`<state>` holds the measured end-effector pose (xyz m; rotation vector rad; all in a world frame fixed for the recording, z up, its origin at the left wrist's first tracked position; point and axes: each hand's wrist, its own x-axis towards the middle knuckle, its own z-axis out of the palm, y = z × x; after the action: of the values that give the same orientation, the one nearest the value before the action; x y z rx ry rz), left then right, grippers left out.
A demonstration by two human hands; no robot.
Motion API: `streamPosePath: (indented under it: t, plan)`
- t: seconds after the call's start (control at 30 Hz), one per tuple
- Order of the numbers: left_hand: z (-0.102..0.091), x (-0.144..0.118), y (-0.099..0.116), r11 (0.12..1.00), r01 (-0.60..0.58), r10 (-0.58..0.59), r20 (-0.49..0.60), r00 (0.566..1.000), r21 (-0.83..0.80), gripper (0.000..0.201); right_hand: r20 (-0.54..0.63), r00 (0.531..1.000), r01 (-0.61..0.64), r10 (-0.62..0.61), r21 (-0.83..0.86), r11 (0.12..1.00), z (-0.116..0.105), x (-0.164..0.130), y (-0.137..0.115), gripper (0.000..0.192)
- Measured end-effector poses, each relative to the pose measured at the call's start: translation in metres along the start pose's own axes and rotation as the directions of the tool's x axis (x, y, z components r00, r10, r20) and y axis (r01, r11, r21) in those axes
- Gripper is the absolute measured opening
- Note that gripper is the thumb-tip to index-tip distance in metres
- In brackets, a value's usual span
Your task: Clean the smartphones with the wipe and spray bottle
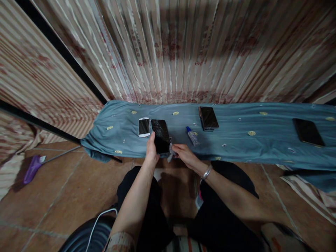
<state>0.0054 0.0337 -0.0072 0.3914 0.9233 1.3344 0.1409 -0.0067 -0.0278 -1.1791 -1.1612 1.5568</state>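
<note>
My left hand [151,149] is closed on the left edge of a black tablet [162,138], its thumb on the front. The tablet's upper screen looks cracked or smeared. Pinched in my right hand [182,154] is a small grey cloth [171,153], which touches the tablet's lower right edge. A white phone [144,127] lies just left of the tablet. To the right, a small clear bottle with a blue cap [193,136] lies on its side.
A blue patterned cloth [233,136] covers the long narrow bench. A stack of dark devices [209,118] lies right of the bottle, and another dark tablet [308,132] farther right. Pleated curtains [168,52] hang behind. A purple broom [33,169] lies on the floor at left.
</note>
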Motion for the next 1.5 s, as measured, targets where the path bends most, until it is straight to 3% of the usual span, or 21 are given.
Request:
streamPosePath:
  t: [0.13,0.2,0.27,0.33,0.4,0.5,0.6,0.7,0.97,1.2,1.37,1.5]
  plan:
    - [0.008,-0.005,0.010,0.999,0.030,-0.030,-0.005,1.000,-0.028,0.043,0.118,0.992,0.074,-0.046,-0.249,0.966,-0.011,-0.007,-0.002,0.049]
    - [0.011,-0.007,0.015,0.996,0.055,-0.056,-0.015,0.998,-0.073,0.044,0.126,0.983,0.180,-0.137,-0.464,0.867,-0.020,-0.009,-0.005,0.046]
    - [0.013,-0.009,0.018,0.991,0.066,-0.068,-0.017,0.998,-0.116,0.046,0.061,0.961,0.246,-0.268,-0.627,0.739,-0.027,-0.012,-0.009,0.041]
    - [0.014,-0.010,0.019,0.987,0.074,-0.077,-0.012,0.997,-0.141,0.050,0.047,0.892,0.343,-0.450,-0.719,0.604,-0.028,-0.015,-0.011,0.037]
    - [0.015,-0.011,0.019,0.985,0.094,-0.095,-0.004,0.995,-0.146,0.055,0.113,0.795,0.449,-0.596,-0.771,0.452,-0.024,-0.018,-0.009,0.038]
    - [0.016,-0.011,0.015,0.981,0.132,-0.135,-0.008,0.991,-0.142,0.060,0.271,0.688,0.547,-0.673,-0.803,0.236,-0.015,-0.019,-0.002,0.045]
    - [0.017,-0.011,0.012,0.976,0.160,-0.165,-0.022,0.986,-0.148,0.061,0.362,0.635,0.570,-0.682,-0.816,0.098,-0.010,-0.017,0.002,0.047]
    - [0.016,-0.012,0.009,0.969,0.173,-0.185,-0.052,0.981,-0.177,0.057,0.398,0.611,0.567,-0.685,-0.823,0.028,-0.008,-0.016,0.001,0.046]
    - [0.021,-0.020,0.003,0.974,0.178,-0.187,-0.058,0.981,-0.139,0.060,0.412,0.592,0.565,-0.693,-0.825,-0.008,0.007,-0.017,-0.002,0.043]
    - [0.017,-0.022,-0.001,0.976,0.208,-0.206,0.033,0.978,-0.065,0.074,0.441,0.606,0.659,-0.661,-0.744,0.108,0.018,-0.017,-0.002,0.048]
    - [0.014,-0.023,0.001,0.996,0.079,-0.078,0.018,0.997,-0.044,0.066,0.429,0.621,0.688,-0.656,-0.699,0.194,0.019,-0.018,-0.002,0.051]
    - [0.014,-0.027,0.000,0.997,0.055,-0.054,0.031,0.998,-0.046,0.059,0.423,0.616,0.707,-0.664,-0.669,0.230,0.017,-0.016,-0.001,0.050]
